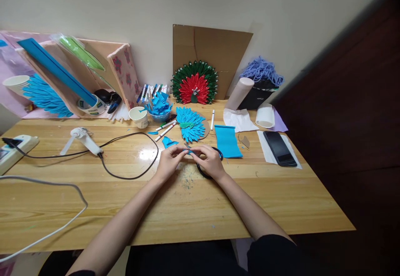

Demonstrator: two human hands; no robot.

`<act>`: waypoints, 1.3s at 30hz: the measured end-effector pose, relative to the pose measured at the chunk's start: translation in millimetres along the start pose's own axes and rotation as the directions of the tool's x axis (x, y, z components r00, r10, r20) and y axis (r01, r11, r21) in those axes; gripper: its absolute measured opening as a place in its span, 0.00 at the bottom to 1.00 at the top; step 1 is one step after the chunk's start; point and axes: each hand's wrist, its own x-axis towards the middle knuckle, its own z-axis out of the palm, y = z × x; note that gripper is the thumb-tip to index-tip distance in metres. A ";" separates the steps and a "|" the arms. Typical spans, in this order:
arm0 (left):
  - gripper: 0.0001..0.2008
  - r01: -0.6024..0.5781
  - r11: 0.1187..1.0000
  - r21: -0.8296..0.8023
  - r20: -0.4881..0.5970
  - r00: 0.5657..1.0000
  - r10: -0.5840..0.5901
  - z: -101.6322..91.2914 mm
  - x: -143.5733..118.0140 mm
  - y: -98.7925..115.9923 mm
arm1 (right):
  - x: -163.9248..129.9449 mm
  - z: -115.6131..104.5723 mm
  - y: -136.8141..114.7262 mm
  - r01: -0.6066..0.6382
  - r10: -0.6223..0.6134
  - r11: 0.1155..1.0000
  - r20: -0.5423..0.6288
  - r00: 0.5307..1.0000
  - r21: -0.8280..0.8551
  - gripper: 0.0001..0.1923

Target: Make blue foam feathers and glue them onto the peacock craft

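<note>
My left hand [170,161] and my right hand [210,160] meet over the table, thumbs and fingers pinched on a small piece of blue paper [189,152] between them. Black-handled scissors [203,173] lie beneath my right hand, partly hidden, with the blade tips showing just beyond my fingers. Behind my hands is a blue paper peacock [191,128] with a green body on a round cardboard base. A folded blue scrap [169,142] lies beside my left fingers. To the right of my right hand rests a blue paper sheet [228,141].
A glue gun [86,140] with a looping black cord lies left. Behind stand a paper cup [138,117], a bowl of blue scraps [160,111], and a red-green peacock [194,85] against cardboard [209,46]. Markers are scattered near the bowl. A phone [280,149] lies right.
</note>
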 end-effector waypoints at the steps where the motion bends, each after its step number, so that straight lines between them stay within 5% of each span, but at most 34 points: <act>1: 0.11 0.001 1.000 -0.002 0.000 1.000 -0.001 0.2 -0.1 -0.8 | -0.3 0.0 0.4 0.014 -0.014 1.000 -0.002 1.000 -0.011 0.08; 14: 0.10 -0.050 0.993 0.104 -0.002 0.999 0.050 -0.9 -0.3 -1.1 | -1.3 0.1 6.6 0.194 -0.193 0.970 0.022 0.981 -0.145 0.05; 27: 0.09 -0.124 0.974 0.190 -0.016 0.991 0.130 -2.4 -1.2 -1.0 | -1.0 -1.2 5.1 0.188 -0.189 0.977 -0.007 0.982 -0.105 0.06; 39: 0.09 -0.182 0.953 0.243 0.050 0.983 0.175 -2.3 -3.5 4.8 | 2.1 -2.4 -0.6 0.043 -0.041 0.997 0.034 0.999 -0.057 0.04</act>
